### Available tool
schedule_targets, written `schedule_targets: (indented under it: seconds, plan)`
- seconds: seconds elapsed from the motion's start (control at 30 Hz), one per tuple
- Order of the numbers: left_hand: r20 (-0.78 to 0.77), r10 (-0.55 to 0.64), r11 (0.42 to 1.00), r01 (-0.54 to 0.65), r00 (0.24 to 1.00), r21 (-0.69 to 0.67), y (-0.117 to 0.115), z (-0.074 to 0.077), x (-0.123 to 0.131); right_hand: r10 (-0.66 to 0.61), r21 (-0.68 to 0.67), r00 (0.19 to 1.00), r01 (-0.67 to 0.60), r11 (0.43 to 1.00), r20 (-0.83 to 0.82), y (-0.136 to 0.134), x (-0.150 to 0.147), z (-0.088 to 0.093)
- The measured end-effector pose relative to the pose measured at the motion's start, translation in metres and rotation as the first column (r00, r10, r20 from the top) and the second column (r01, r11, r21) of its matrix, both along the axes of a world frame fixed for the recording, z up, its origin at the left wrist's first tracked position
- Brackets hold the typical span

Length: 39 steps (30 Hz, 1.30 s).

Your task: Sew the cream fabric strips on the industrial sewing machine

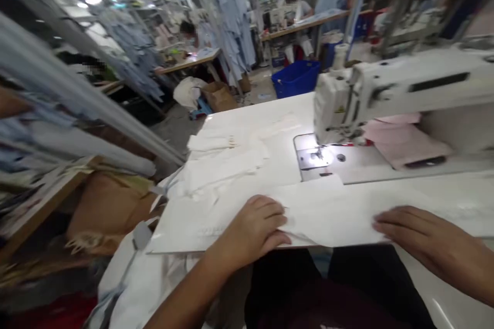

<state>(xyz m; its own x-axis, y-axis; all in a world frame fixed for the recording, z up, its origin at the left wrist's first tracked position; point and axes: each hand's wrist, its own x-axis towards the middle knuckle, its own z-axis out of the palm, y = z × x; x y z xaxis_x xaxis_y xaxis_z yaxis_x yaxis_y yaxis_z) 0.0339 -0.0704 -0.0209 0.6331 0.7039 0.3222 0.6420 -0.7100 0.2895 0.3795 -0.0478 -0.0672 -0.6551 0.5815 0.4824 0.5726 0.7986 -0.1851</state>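
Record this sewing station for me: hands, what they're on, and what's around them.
Left hand: resting on white fabric
Right hand: fingers on the same fabric, further right
Table: white sewing table
Machine: industrial sewing machine, beyond the hands
Nearby: white fabric pieces; pink fabric beside the needle plate
Background: blue plastic crate; co-worker at a far table

Plain white cloth; plain pale pink fabric; white sewing machine with yellow label; bright blue crate; pale blue clothes; brown cardboard box; black trousers.
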Motion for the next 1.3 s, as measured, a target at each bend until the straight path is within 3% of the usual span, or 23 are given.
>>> schedule_targets:
  seconds: [0.07,0.2,0.3,0.4,0.53,0.83,0.93,1.03,1.2,1.3]
  plan:
    - [0.026,0.01,1.0,-0.01,1.0,-0.003,0.011,0.004,0.003,0.066,0.05,0.997,-0.068,0.996,0.049,0.005,-0.003,0.01]
    - [0.005,0.13,0.987,-0.128,0.992,-0.101,0.049,0.009,0.03,0.102,-0.025,0.991,-0.1,0.995,0.082,0.012,-0.007,0.017]
    - [-0.165,0.247,0.903,-0.288,0.955,-0.319,0.084,0.008,0.064,0.114,-0.041,0.989,-0.11,0.993,0.095,0.013,-0.006,0.019]
    - [-0.268,0.275,0.825,-0.37,0.923,-0.427,0.109,0.005,0.093,0.13,-0.028,0.986,-0.128,0.991,0.101,0.014,-0.004,0.019]
    - [-0.298,0.24,0.772,-0.368,0.924,-0.518,0.12,0.003,0.107,0.134,-0.088,0.99,-0.129,0.988,0.053,0.017,0.001,0.016]
    - [-0.278,0.286,0.753,-0.395,0.917,-0.526,0.124,0.0,0.107,0.139,-0.19,0.988,-0.151,0.97,-0.073,0.033,-0.005,0.017]
    - [-0.24,0.242,0.781,-0.336,0.94,-0.526,0.124,-0.003,0.108,0.174,-0.199,0.984,-0.175,0.964,-0.026,0.035,-0.004,0.02]
    - [-0.128,0.196,0.852,-0.233,0.972,-0.469,0.12,-0.005,0.106,0.167,-0.244,0.986,-0.165,0.956,-0.015,0.034,-0.001,0.026]
    - [-0.099,0.058,0.958,-0.084,0.993,-0.275,0.113,-0.009,0.102,0.13,-0.378,0.975,-0.191,0.906,-0.181,0.032,-0.004,0.032]
    - [-0.14,0.024,0.969,-0.058,0.99,-0.24,0.111,-0.01,0.103,0.036,-0.447,0.969,-0.146,0.883,-0.246,0.034,-0.014,0.033]
